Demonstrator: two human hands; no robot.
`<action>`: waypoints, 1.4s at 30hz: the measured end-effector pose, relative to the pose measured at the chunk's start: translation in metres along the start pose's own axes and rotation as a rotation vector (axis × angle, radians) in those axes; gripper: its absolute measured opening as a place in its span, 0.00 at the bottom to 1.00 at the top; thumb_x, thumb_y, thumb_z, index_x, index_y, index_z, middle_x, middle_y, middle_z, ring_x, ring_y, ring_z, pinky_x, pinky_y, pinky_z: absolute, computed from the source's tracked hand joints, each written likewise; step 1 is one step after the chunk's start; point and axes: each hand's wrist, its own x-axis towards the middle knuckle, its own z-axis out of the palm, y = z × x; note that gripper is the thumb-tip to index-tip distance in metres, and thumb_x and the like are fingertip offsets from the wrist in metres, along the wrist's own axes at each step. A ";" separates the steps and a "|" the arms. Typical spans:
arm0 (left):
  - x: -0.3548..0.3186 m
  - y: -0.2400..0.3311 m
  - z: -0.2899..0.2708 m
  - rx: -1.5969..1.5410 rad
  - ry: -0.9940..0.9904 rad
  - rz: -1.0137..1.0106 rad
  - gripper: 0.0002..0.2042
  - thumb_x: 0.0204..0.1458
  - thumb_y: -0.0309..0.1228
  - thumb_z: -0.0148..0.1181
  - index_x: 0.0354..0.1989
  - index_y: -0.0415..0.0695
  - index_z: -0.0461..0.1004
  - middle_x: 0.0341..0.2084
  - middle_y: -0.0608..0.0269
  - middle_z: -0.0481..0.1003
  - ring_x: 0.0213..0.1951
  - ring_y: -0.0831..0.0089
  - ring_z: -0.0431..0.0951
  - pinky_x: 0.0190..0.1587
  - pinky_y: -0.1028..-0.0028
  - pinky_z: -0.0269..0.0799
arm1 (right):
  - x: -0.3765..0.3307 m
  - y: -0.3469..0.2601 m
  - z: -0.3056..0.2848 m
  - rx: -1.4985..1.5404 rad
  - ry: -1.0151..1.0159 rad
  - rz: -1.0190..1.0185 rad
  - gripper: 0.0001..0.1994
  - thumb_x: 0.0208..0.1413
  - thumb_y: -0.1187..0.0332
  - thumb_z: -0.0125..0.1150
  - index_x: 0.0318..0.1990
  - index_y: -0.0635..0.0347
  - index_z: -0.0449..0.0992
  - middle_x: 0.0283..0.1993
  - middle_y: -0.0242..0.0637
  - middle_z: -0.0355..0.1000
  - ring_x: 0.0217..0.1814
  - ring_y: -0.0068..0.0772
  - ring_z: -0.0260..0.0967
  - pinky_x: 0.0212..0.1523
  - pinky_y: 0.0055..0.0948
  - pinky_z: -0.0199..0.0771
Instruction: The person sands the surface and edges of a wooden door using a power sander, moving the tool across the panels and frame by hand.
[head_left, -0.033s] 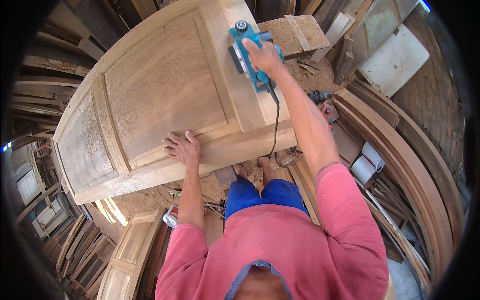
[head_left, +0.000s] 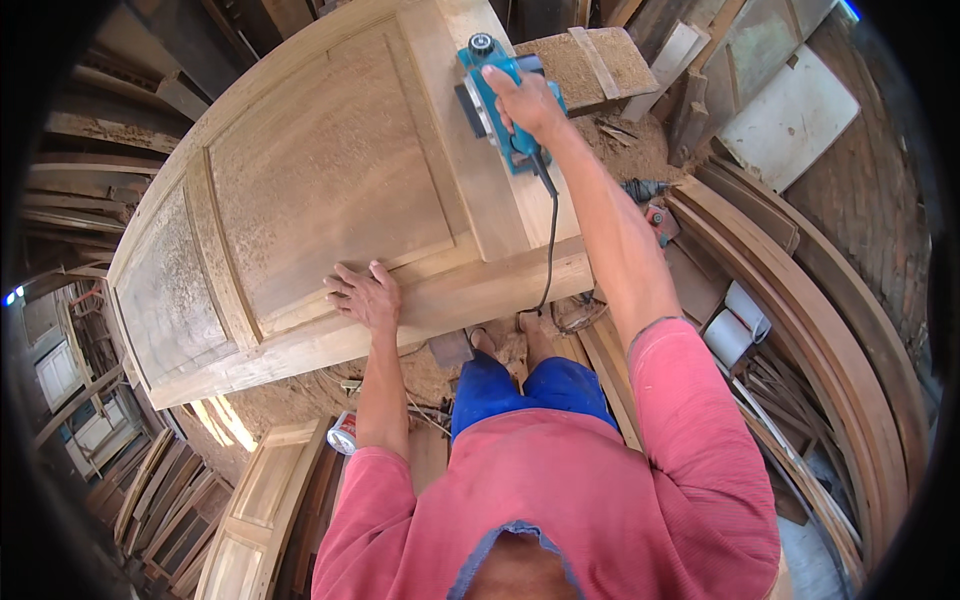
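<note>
A large wooden panelled door (head_left: pixel 330 190) lies flat in front of me, dusted with shavings. My right hand (head_left: pixel 527 103) is wrapped round the handle of a teal electric hand planer (head_left: pixel 520 160), which rests on the door's end rail at the right. A dark power cord (head_left: pixel 554 230) trails from the planer's rear, over the door's near edge and down. My left hand (head_left: pixel 368 298) lies on the door near its close edge, palm down with fingers spread, holding nothing. The planer's sole is hidden from view.
Long curved boards (head_left: pixel 810 310) are stacked at the right. A shavings-covered board (head_left: pixel 590 70) sits beyond the planer. A smaller panelled door (head_left: pixel 262 500) and a tin can (head_left: pixel 343 432) stand near my left arm. Another power tool (head_left: pixel 658 222) lies right of my forearm.
My right hand and the planer have moved very slightly away from me along the end rail. The left hand has stayed in place.
</note>
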 end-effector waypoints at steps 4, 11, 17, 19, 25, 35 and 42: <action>0.004 -0.007 0.009 0.000 0.000 0.008 0.41 0.63 0.54 0.45 0.76 0.38 0.45 0.75 0.29 0.42 0.73 0.25 0.41 0.73 0.39 0.36 | -0.018 0.016 -0.009 0.039 -0.004 0.036 0.32 0.62 0.43 0.61 0.17 0.64 0.69 0.14 0.35 0.66 0.14 0.29 0.64 0.19 0.34 0.63; 0.035 0.079 0.026 -0.114 -0.032 0.181 0.41 0.63 0.53 0.45 0.75 0.34 0.46 0.75 0.26 0.38 0.75 0.30 0.34 0.73 0.37 0.29 | -0.229 0.049 -0.040 -0.030 -0.076 0.160 0.17 0.65 0.55 0.57 0.37 0.63 0.76 0.21 0.33 0.69 0.23 0.25 0.67 0.26 0.33 0.66; 0.041 0.155 0.034 -0.019 0.017 0.189 0.41 0.63 0.53 0.45 0.75 0.33 0.46 0.75 0.28 0.40 0.75 0.30 0.35 0.73 0.36 0.29 | -0.341 0.081 -0.044 -0.035 0.042 0.197 0.23 0.62 0.52 0.59 0.47 0.69 0.76 0.34 0.49 0.75 0.37 0.42 0.74 0.41 0.40 0.73; 0.039 0.157 0.037 0.016 0.049 0.223 0.41 0.63 0.53 0.45 0.75 0.34 0.47 0.75 0.29 0.41 0.75 0.30 0.37 0.73 0.37 0.31 | -0.323 0.076 -0.040 -0.041 0.065 0.184 0.24 0.62 0.51 0.59 0.47 0.69 0.76 0.34 0.50 0.76 0.36 0.43 0.75 0.41 0.40 0.74; 0.039 0.152 0.036 0.050 0.049 0.225 0.41 0.63 0.53 0.45 0.75 0.35 0.46 0.75 0.29 0.40 0.75 0.31 0.36 0.73 0.36 0.31 | -0.185 0.044 -0.023 -0.043 0.103 0.030 0.22 0.62 0.52 0.60 0.42 0.68 0.78 0.29 0.51 0.76 0.32 0.46 0.75 0.37 0.41 0.74; 0.042 0.159 0.034 -0.021 0.070 0.279 0.40 0.62 0.52 0.48 0.74 0.34 0.47 0.74 0.27 0.41 0.75 0.30 0.38 0.72 0.33 0.32 | 0.037 0.004 -0.028 -0.080 0.068 0.010 0.35 0.59 0.38 0.60 0.16 0.64 0.73 0.14 0.39 0.69 0.16 0.36 0.68 0.22 0.40 0.68; 0.045 0.155 0.031 0.004 0.043 0.208 0.40 0.62 0.52 0.47 0.74 0.36 0.48 0.75 0.33 0.41 0.76 0.34 0.36 0.73 0.37 0.32 | -0.085 0.026 -0.037 0.091 0.013 0.011 0.23 0.64 0.50 0.60 0.28 0.64 0.74 0.19 0.34 0.68 0.22 0.29 0.66 0.27 0.36 0.68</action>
